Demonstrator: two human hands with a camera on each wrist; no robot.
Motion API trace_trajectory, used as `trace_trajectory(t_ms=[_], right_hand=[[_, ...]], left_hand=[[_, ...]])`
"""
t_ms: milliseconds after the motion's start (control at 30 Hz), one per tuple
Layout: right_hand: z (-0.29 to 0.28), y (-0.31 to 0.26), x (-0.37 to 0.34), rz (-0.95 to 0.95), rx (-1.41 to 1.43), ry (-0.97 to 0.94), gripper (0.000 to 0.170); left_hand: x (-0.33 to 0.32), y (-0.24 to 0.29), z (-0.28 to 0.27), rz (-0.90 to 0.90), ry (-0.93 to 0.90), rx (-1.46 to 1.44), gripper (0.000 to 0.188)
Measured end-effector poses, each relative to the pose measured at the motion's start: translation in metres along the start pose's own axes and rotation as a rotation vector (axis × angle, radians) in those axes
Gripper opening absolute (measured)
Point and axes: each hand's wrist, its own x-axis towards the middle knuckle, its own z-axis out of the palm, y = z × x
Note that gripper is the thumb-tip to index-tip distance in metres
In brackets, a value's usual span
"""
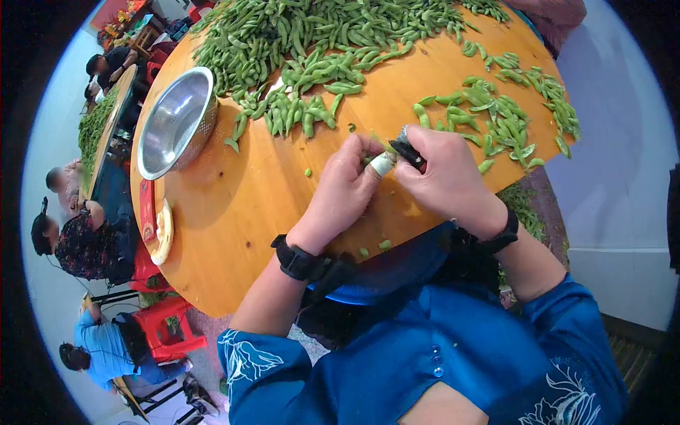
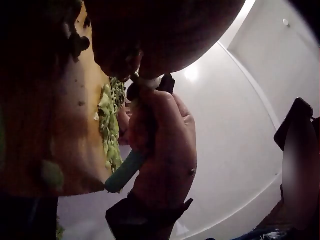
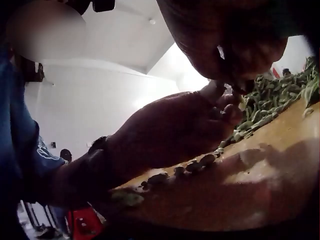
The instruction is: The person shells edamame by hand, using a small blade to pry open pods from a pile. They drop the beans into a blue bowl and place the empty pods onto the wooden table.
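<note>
My left hand (image 1: 340, 185), with white tape round its thumb (image 1: 383, 164), pinches a green bean pod (image 1: 367, 160) over the front of the table. Close against it, my right hand (image 1: 451, 173) grips a small tool; a black part (image 1: 406, 151) shows by the thumb. From the bottom of that fist a teal handle (image 2: 125, 172) sticks out in the left wrist view. The tool's working end is hidden between the fingertips, so its kind I cannot tell. Both hands meet at the pod, just above the wood. A few shelled beans (image 1: 384, 244) lie near the table's front edge.
A large heap of pods (image 1: 304, 35) covers the back of the round wooden table (image 1: 234, 255). More pods (image 1: 503, 117) lie at the right. A metal colander (image 1: 177, 124) stands left, near a red packet (image 1: 147, 209). Below the edge is a blue basin (image 1: 375, 283). People sit farther left.
</note>
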Motion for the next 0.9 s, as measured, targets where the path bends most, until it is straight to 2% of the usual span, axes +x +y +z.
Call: trace_trajectory(t_ms=[67, 100, 133, 167, 233, 267, 333, 367, 433, 467, 500, 533, 567, 600, 633, 667, 700, 767, 800, 867, 900], right_hand=[[-0.003, -0.001, 0.000, 0.023, 0.035, -0.026, 0.019], [-0.005, -0.001, 0.000, 0.060, 0.104, -0.064, 0.019], [-0.006, 0.000, 0.001, 0.097, 0.173, -0.102, 0.019], [-0.005, 0.004, 0.000, 0.095, 0.172, -0.103, 0.019], [-0.001, 0.013, -0.001, 0.124, 0.392, -0.129, 0.017], [-0.002, 0.014, -0.003, 0.122, 0.394, -0.130, 0.017], [-0.010, 0.014, -0.004, 0.258, 0.519, -0.231, 0.016], [-0.015, 0.013, -0.004, 0.254, 0.524, -0.233, 0.016], [-0.027, 0.013, -0.005, 0.467, 0.648, -0.294, 0.016], [-0.031, 0.019, -0.006, 0.463, 0.654, -0.291, 0.016], [-0.036, 0.027, -0.006, 0.396, 0.507, -0.228, 0.016], [-0.042, 0.036, -0.005, 0.329, 0.362, -0.163, 0.017], [-0.050, 0.049, -0.006, 0.327, 0.368, -0.162, 0.017], [-0.059, 0.065, -0.007, 0.235, 0.157, -0.068, 0.018], [-0.067, 0.079, -0.009, 0.142, -0.055, 0.026, 0.020], [-0.074, 0.092, -0.013, 0.142, -0.050, 0.026, 0.020], [-0.080, 0.103, -0.016, 0.154, -0.079, 0.018, 0.021], [-0.084, 0.115, -0.020, 0.166, -0.101, 0.014, 0.022], [-0.085, 0.116, -0.023, 0.176, -0.056, 0.054, 0.022], [-0.086, 0.116, -0.028, 0.186, -0.007, 0.094, 0.022], [-0.086, 0.114, -0.029, 0.236, -0.028, 0.081, 0.021]], left_hand=[[-0.001, 0.004, -0.002, -0.155, -0.102, -0.175, 0.014], [-0.001, 0.005, -0.003, -0.154, -0.100, -0.176, 0.014], [-0.001, 0.007, -0.004, -0.192, -0.153, -0.296, 0.014], [-0.001, 0.009, -0.005, -0.228, -0.206, -0.415, 0.014], [0.000, 0.011, -0.008, -0.253, -0.251, -0.475, 0.013], [0.000, 0.012, -0.008, -0.280, -0.298, -0.536, 0.012], [0.001, 0.015, -0.007, -0.301, -0.301, -0.531, 0.012], [0.001, 0.017, -0.007, -0.321, -0.305, -0.529, 0.012], [0.001, 0.015, -0.008, -0.334, -0.317, -0.505, 0.011], [0.002, 0.015, -0.009, -0.343, -0.335, -0.485, 0.010], [0.001, 0.019, -0.010, -0.344, -0.335, -0.479, 0.010], [-0.002, 0.023, -0.012, -0.287, -0.300, -0.174, 0.009], [-0.005, 0.027, -0.014, -0.229, -0.261, 0.128, 0.009], [-0.006, 0.025, -0.017, -0.233, -0.261, 0.133, 0.009], [-0.007, 0.021, -0.020, 0.008, -0.269, 0.338, 0.010], [-0.008, 0.020, -0.021, 0.252, -0.274, 0.540, 0.011], [-0.010, 0.023, -0.021, 0.248, -0.276, 0.544, 0.011], [-0.013, 0.033, -0.019, 0.335, -0.070, 0.785, 0.013], [-0.009, 0.036, -0.020, 0.334, -0.072, 0.791, 0.013], [0.005, 0.040, -0.023, 0.102, 0.025, 0.850, 0.015], [0.016, 0.039, -0.022, 0.102, 0.025, 0.855, 0.015]])
